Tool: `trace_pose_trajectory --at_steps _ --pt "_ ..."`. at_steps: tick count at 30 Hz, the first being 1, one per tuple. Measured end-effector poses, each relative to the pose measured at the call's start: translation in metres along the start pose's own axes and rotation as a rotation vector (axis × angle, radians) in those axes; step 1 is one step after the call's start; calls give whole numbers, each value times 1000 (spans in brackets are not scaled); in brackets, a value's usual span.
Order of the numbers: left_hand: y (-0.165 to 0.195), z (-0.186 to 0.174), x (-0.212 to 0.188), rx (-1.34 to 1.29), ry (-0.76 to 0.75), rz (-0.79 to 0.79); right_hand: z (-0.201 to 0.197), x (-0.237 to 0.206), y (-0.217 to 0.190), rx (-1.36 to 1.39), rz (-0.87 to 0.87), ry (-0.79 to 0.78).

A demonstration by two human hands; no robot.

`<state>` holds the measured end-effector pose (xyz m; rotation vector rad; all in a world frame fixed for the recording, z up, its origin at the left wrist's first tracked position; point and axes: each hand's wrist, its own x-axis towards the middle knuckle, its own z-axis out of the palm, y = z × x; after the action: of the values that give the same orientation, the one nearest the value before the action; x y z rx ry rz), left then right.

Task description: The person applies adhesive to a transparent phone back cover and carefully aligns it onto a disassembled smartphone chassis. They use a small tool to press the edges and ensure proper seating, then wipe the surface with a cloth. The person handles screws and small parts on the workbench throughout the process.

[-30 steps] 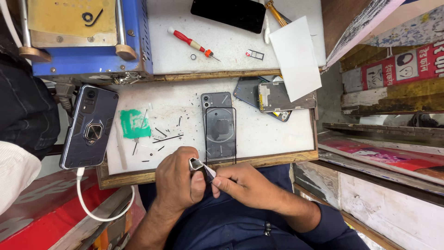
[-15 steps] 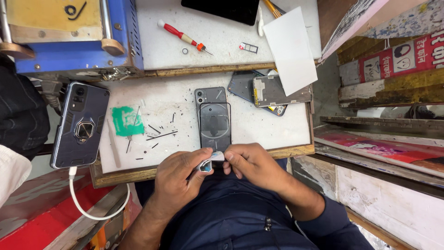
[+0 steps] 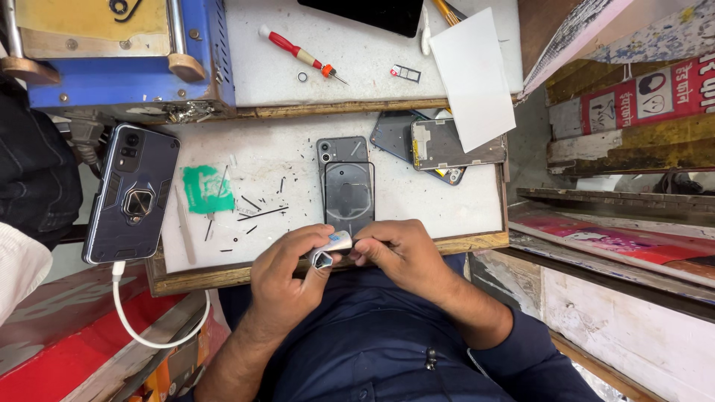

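Left hand: left hand [image 3: 287, 279] curled, thumb and fingers pinching a small silvery-white tool [image 3: 330, 250] at its near end.
Right hand: right hand [image 3: 398, 253] closed, fingertips pressed together on the far end of the same tool; whether they hold a further part cannot be told.
Tool appearance: short, pale metallic body with a light upper face; a dark hollow opening shows at the end toward the left thumb. Exact type cannot be told.
Tool location: held between both hands, just over the near wooden edge of the white work board [image 3: 298, 160], just beside the lower end of the grey phone [image 3: 346, 186].
Grey phone: one, lying back up on the board, camera end away from the person.
Cased phone: one dark phone in a ring-holder case [image 3: 132, 193], at the board's left edge, with one white cable [image 3: 141, 327] plugged into its near end.
Opened phone parts: one stack of a dark back cover and frame [image 3: 439, 141] at the board's right.
Screwdriver: one red-handled screwdriver [image 3: 298, 53] on the upper shelf.
SIM tray: one small tray [image 3: 406, 72], right of the screwdriver.
White sheet: one white sheet [image 3: 473, 74], overlapping the opened parts.
Green patch: one green patch [image 3: 205, 190] on the board.
Blue machine: one blue machine [image 3: 119, 52], upper left.
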<state>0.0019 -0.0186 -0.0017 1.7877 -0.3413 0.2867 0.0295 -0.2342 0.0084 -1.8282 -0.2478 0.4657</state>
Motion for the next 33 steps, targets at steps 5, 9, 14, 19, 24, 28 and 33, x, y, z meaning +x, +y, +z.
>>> trace_pose_trajectory --at_steps 5,9,14,19,24,28,33 --pt "0 5 -7 25 -9 -187 7 -5 6 -235 -231 217" --pt "2 7 -5 95 -14 -230 6 -5 13 -251 -307 228" --pt "0 8 0 87 -6 -11 -2 -3 26 120 -11 -76" --pt "1 12 -2 100 37 -7 5 -5 22 200 21 16" --pt "5 12 -8 80 41 -243 4 0 8 -363 -568 258" --pt "3 19 -17 -6 25 -392 -3 2 6 -477 -700 313" --pt "-4 34 -25 -546 1 -659 -13 -5 12 -463 -833 290"
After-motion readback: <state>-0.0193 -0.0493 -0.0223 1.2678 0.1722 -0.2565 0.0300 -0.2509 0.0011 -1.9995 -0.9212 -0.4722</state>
